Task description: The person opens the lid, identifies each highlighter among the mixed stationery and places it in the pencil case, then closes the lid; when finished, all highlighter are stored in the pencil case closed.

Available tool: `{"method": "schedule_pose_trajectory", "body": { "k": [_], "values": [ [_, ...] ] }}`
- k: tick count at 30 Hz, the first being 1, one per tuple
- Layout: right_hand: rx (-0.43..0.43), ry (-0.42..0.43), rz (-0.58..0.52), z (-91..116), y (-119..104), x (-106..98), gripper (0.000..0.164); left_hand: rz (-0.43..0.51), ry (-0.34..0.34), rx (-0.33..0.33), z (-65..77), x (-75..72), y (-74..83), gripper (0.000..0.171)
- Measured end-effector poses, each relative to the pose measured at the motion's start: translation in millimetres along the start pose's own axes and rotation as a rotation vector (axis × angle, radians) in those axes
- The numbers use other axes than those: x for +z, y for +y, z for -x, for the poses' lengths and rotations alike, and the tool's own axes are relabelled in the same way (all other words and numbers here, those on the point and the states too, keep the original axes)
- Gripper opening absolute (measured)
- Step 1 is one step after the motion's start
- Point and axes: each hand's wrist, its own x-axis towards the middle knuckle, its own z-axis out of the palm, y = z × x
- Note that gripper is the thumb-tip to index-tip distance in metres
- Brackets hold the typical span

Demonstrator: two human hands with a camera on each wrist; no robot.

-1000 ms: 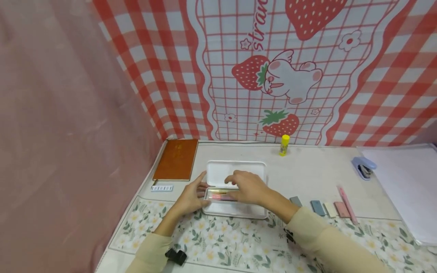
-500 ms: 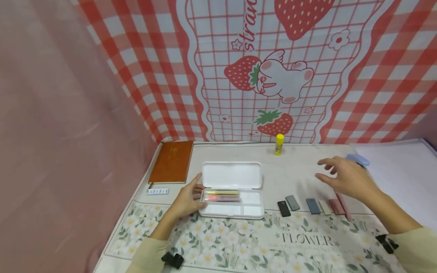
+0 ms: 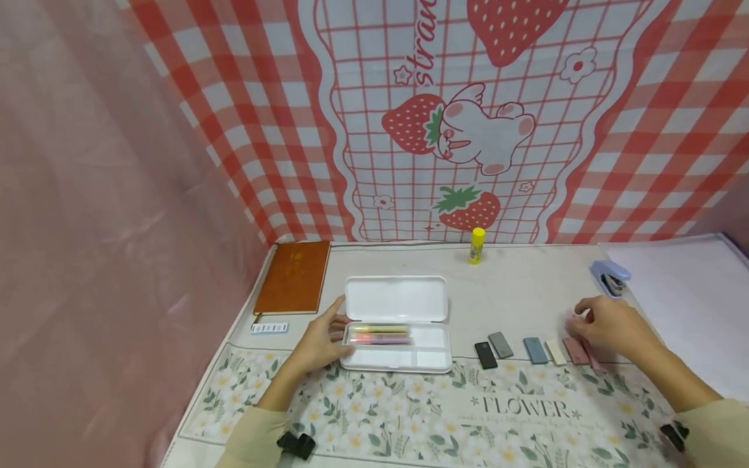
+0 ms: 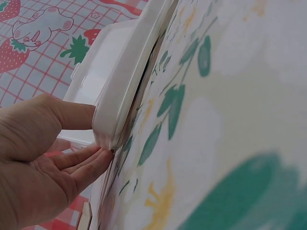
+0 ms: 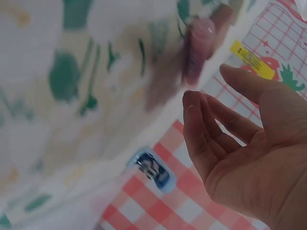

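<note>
A white pencil case (image 3: 432, 361) lies with its lid (image 3: 396, 299) raised. Pens (image 3: 380, 335) in yellow and pink tones lie in its rear compartment. The left hand (image 3: 320, 341) grips the case's left end; in the left wrist view its thumb and fingertips touch the end wall (image 4: 112, 115). Above a pink pen (image 3: 594, 357) at the right is the right hand (image 3: 614, 325). In the right wrist view, a gap separates that hand's thumb and fingers, and the pink pen (image 5: 199, 50) lies just beyond the fingertips.
Small flat blocks in black (image 3: 486, 355), grey (image 3: 500, 345), blue (image 3: 535, 350), cream (image 3: 555, 351) and pink (image 3: 576, 351) lie between case and pen. Behind are a glue stick (image 3: 476, 247) and a stapler (image 3: 610, 278). A brown notebook (image 3: 292, 276) lies left, white paper (image 3: 690, 299) right.
The right hand has left the pencil case, swung right and come down over the pink pen. Pens in the case and the black block are uncovered. The left hand stays on the case.
</note>
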Motion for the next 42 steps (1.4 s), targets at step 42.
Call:
{"method": "schedule_pose_trajectory", "body": {
  "k": [42],
  "values": [
    [-0.272,0.042,-0.123,-48.0,-133.6,-8.2,0.028,-0.039,-0.024,0.009,0.7,-2.8,-0.3,0.101]
  ]
}}
